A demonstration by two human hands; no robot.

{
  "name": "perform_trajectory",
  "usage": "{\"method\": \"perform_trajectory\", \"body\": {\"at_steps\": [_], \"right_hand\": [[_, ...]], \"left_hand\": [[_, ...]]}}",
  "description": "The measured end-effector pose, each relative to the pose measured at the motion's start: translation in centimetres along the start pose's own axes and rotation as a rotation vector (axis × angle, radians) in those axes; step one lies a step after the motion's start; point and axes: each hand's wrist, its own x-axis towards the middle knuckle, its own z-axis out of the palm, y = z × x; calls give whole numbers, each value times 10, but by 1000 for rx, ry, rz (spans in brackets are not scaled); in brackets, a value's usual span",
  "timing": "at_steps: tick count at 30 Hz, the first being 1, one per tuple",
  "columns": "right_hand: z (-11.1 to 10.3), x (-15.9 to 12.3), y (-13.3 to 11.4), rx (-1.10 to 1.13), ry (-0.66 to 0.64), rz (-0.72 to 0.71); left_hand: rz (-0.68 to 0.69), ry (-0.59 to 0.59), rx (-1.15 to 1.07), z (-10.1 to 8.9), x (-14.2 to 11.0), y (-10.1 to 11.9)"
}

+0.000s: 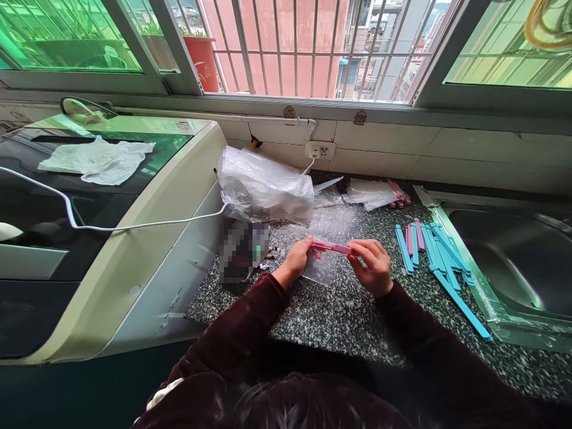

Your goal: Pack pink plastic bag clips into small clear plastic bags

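My left hand (295, 260) pinches one end of a pink sealing clip (331, 246), and my right hand (373, 264) grips the other end. The clip lies across the top of a small clear plastic bag (320, 269) that hangs down onto the speckled granite counter (339, 310). Both hands are closed on the clip, held just above the counter in front of me. To the right of my right hand lie several blue clips (440, 253) and a few pink clips (414, 236) in a loose pile.
A washing machine (111, 238) with a white cable and a crumpled cloth stands at the left. A large crumpled plastic bag (263, 187) sits at the back, beside more clear bags with pink clips (375, 193). A steel sink (513, 256) fills the right.
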Motion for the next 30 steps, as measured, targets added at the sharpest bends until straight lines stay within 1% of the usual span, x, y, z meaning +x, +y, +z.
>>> {"method": "perform_trajectory", "body": {"at_steps": [6, 13, 19, 30], "right_hand": [[-1, 0, 3, 12, 37, -31], [-2, -1, 5, 0, 49, -21], [-4, 0, 6, -22, 45, -2], [-7, 2, 4, -18, 66, -4]], "left_hand": [[15, -4, -10, -2, 1, 0], [32, 5, 8, -3, 1, 2], [56, 41, 10, -3, 0, 4], [27, 81, -29, 0, -3, 11]]}}
